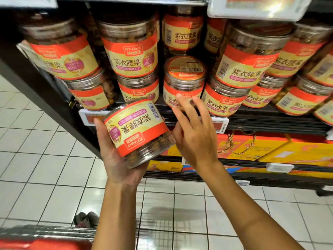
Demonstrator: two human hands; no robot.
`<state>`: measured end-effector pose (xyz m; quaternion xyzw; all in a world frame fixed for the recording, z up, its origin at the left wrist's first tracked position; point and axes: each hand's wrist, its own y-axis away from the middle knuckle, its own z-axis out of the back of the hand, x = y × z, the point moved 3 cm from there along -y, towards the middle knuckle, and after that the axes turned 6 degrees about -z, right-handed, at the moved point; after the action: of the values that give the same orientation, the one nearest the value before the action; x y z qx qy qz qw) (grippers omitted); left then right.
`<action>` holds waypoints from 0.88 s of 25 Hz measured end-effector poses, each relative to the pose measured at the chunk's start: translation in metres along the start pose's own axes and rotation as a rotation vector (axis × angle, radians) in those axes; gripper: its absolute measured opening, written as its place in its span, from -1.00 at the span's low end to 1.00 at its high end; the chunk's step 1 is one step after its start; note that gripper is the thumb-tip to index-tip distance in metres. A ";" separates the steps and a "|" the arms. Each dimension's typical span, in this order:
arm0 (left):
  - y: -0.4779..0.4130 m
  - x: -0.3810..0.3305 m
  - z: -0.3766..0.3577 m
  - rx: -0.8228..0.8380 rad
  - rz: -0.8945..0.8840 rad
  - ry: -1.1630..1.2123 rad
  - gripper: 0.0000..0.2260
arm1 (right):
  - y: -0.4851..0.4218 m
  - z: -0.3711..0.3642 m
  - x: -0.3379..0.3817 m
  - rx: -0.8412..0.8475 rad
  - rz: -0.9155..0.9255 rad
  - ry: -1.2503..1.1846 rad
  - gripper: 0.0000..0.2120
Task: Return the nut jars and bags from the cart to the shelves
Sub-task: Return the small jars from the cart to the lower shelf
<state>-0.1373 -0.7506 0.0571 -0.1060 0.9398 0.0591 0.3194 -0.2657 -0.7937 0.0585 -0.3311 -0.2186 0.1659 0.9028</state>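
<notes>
L hand (115, 156) gripped a nut jar (138, 130), label upside down, just under the shelf edge (252, 121). R hand (194, 136) at its 3 o'clock, fingers spread, held nothing; tips lay over a shelved jar (183, 82) at 12 o'clock, contact unclear. Cart rim (45, 230) at 7 o'clock.

A supermarket: beyond the fingers (185, 109), dark shelves (270, 121) hold stacked rows of identical labelled nut jars (241, 69), price tags (220, 125) line the shelf edge beside the fingers, boxed goods (297, 150) sit below them.
</notes>
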 end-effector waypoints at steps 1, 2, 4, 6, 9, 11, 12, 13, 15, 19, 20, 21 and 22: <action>-0.002 -0.002 -0.001 0.004 -0.028 -0.016 -0.24 | -0.002 0.003 -0.001 0.004 0.004 -0.021 -0.69; -0.003 -0.002 0.000 -0.007 -0.045 -0.040 -0.28 | -0.005 0.007 0.000 0.044 -0.015 -0.071 -0.70; -0.001 0.000 -0.006 -0.001 -0.044 -0.061 -0.36 | -0.006 0.019 -0.003 0.065 -0.162 -0.352 -0.72; 0.003 0.001 -0.014 -0.012 -0.013 -0.103 -0.42 | -0.012 0.034 -0.007 0.157 -0.482 -0.804 -0.75; 0.008 -0.009 -0.029 0.023 0.159 -0.269 -0.47 | -0.022 0.053 -0.008 0.486 -0.652 -1.028 -0.65; 0.009 -0.022 -0.046 0.106 0.373 -0.466 -0.51 | -0.028 0.074 0.001 0.591 -0.360 -0.768 -0.32; 0.009 -0.026 -0.054 0.157 0.475 -0.565 -0.53 | -0.030 0.082 0.007 0.579 -0.136 -0.589 -0.19; 0.008 -0.029 -0.060 0.192 0.555 -0.621 -0.53 | -0.032 0.089 0.013 0.522 0.081 -0.451 -0.14; 0.011 -0.032 -0.068 0.199 0.685 -0.591 -0.41 | -0.033 0.098 0.023 0.417 0.331 -0.372 -0.24; 0.016 -0.036 -0.069 0.228 0.724 -0.487 -0.18 | -0.028 0.100 0.012 0.152 0.184 -0.596 -0.45; 0.018 -0.036 -0.069 0.181 0.655 -0.554 -0.18 | -0.025 0.097 0.010 0.088 -0.013 -0.727 -0.51; 0.020 -0.033 -0.066 0.089 0.540 -0.653 -0.21 | -0.022 0.092 0.008 0.038 -0.275 -0.912 -0.58; 0.024 -0.027 -0.062 -0.009 0.372 -0.778 -0.27 | -0.020 0.084 0.008 -0.004 -0.576 -1.154 -0.58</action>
<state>-0.1584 -0.7341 0.1238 0.0939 0.7523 0.1552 0.6333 -0.2986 -0.7607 0.1319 -0.1185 -0.7496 0.0678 0.6476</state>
